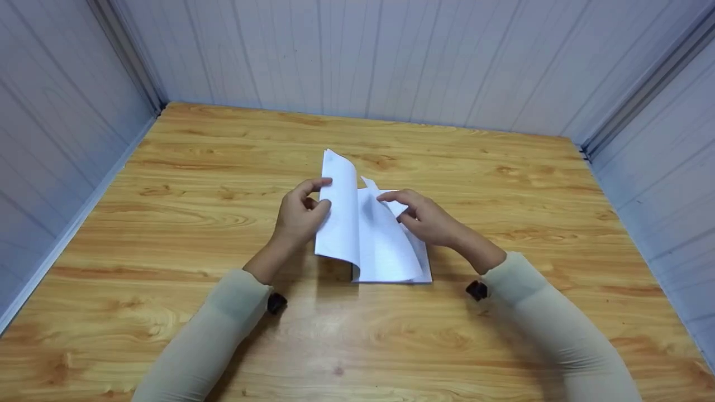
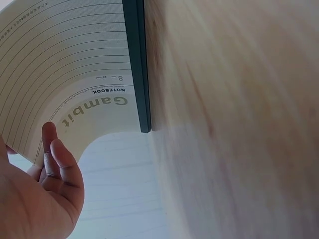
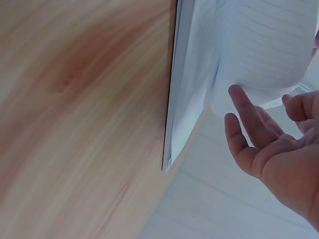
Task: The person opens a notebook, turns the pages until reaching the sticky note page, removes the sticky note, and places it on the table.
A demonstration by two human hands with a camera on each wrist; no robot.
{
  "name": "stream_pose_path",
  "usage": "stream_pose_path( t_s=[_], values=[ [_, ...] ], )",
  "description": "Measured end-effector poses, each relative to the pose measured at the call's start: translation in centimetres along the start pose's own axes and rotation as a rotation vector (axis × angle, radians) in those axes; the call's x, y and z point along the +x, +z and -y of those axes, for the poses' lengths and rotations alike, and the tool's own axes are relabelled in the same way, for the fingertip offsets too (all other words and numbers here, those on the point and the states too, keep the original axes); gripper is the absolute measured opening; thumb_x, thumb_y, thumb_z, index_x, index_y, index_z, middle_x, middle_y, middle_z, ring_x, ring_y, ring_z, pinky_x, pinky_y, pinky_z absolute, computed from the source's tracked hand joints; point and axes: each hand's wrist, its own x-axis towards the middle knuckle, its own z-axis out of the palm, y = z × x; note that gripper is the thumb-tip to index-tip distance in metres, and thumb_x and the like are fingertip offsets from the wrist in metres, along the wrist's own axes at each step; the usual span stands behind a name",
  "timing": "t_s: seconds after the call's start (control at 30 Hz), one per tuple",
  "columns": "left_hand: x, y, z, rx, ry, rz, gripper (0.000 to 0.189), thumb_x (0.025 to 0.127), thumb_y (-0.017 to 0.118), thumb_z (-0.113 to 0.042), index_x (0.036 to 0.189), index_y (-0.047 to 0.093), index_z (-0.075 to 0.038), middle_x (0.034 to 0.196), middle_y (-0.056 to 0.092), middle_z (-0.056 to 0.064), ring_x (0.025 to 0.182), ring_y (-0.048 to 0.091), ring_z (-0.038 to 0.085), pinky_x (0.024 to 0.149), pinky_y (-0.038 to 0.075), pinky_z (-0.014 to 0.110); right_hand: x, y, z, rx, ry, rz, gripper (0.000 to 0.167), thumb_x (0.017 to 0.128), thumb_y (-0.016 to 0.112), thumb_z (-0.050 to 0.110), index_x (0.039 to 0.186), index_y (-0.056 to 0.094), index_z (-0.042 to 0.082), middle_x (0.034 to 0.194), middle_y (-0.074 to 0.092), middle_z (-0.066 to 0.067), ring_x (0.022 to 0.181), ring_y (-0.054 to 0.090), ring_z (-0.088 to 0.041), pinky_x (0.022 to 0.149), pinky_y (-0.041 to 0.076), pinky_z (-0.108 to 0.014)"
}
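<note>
An open lined notebook [image 1: 385, 245] lies on the table, its left part raised and bowed upward. My left hand [image 1: 301, 215] grips the outer edge of that raised part, thumb on the page side. In the left wrist view, my left hand [image 2: 45, 189] is at the curved sheet [image 2: 94, 55], printed "Gambit NOTEBOOK". My right hand [image 1: 427, 218] pinches a lifted loose page [image 1: 385, 240] near its upper edge, index fingertip over its face. In the right wrist view, my right hand [image 3: 284, 144] has bent fingers beside the curled page [image 3: 269, 45]; part of its grip is hidden.
The wood-grain table [image 1: 195, 190] extends around the notebook on all sides. White panelled walls [image 1: 346, 56] close in the back, left and right. A small dark device [image 1: 276, 303] sits at the left cuff, another dark device [image 1: 477, 290] at the right cuff.
</note>
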Motion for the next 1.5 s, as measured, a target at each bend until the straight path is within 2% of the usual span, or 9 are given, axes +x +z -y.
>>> stream_pose_path(
  t_s=[0.1,0.2,0.23,0.33,0.5,0.83,1.13,1.5],
  values=[
    [0.0,0.0,0.0,0.007,-0.001,-0.007,0.039,0.084,0.056,-0.004,0.121,0.065,-0.007,0.116,0.064,0.012,0.053,0.042,0.003,0.051,0.035,0.018,0.0,0.2,0.0,-0.028,-0.034,0.026,0.052,0.090,0.043,-0.005,0.138,0.050,0.015,0.134,0.049,-0.010,0.083,0.066,-0.023,0.076,0.050,-0.032],
    [0.0,-0.1,0.1,0.013,0.009,-0.017,0.036,0.085,0.059,-0.008,0.119,0.066,-0.009,0.115,0.066,0.010,0.057,0.046,0.006,0.054,0.039,0.018,0.0,0.4,0.1,-0.050,-0.059,0.051,0.052,0.091,0.048,-0.002,0.140,0.047,0.016,0.134,0.047,-0.011,0.085,0.065,-0.020,0.078,0.052,-0.032],
    [0.2,0.0,0.5,0.014,0.016,-0.017,0.035,0.085,0.061,-0.010,0.119,0.066,-0.010,0.115,0.066,0.009,0.059,0.048,0.008,0.055,0.040,0.018,0.0,0.5,0.2,-0.053,-0.054,0.060,0.052,0.092,0.050,0.001,0.141,0.046,0.018,0.135,0.047,-0.011,0.087,0.065,-0.019,0.079,0.052,-0.032],
    [0.2,0.0,0.4,0.010,0.013,-0.017,0.035,0.085,0.066,-0.015,0.119,0.066,-0.009,0.115,0.067,0.008,0.062,0.051,0.010,0.058,0.042,0.017,-0.1,0.7,0.6,-0.053,-0.029,0.081,0.052,0.093,0.052,0.006,0.142,0.044,0.021,0.139,0.044,-0.010,0.102,0.065,-0.026,0.089,0.053,-0.036],
    [0.1,0.0,0.4,-0.006,0.008,-0.014,0.038,0.084,0.070,-0.019,0.120,0.066,-0.009,0.114,0.068,0.006,0.063,0.050,0.012,0.056,0.041,0.017,-0.1,1.0,1.5,-0.053,0.024,0.119,0.055,0.094,0.054,0.015,0.145,0.039,0.028,0.142,0.039,-0.010,0.110,0.062,-0.026,0.090,0.053,-0.036],
    [0.1,0.0,0.5,-0.016,0.029,0.002,0.043,0.084,0.070,-0.020,0.125,0.063,-0.008,0.115,0.066,0.008,0.060,0.048,0.010,0.054,0.040,0.017,0.2,1.5,2.4,-0.046,-0.011,0.157,0.055,0.095,0.055,0.020,0.146,0.037,0.025,0.143,0.035,-0.012,0.111,0.061,-0.023,0.092,0.051,-0.033],
    [0.2,0.0,0.5,0.056,0.023,0.011,0.051,0.081,0.074,-0.024,0.128,0.062,-0.010,0.116,0.065,0.008,0.065,0.053,0.014,0.057,0.044,0.018,0.5,1.8,3.4,-0.066,-0.023,0.174,0.055,0.095,0.056,0.024,0.146,0.035,0.028,0.146,0.032,-0.010,0.114,0.059,-0.025,0.096,0.050,-0.037],
    [0.1,0.0,0.5,0.083,-0.002,0.027,0.058,0.080,0.076,-0.029,0.133,0.058,-0.012,0.120,0.064,0.007,0.069,0.055,0.015,0.060,0.048,0.020,0.6,2.0,3.9,-0.063,-0.052,0.194,0.062,0.094,0.060,0.021,0.148,0.032,0.029,0.148,0.031,-0.009,0.117,0.058,-0.027,0.094,0.050,-0.044]
  ],
)
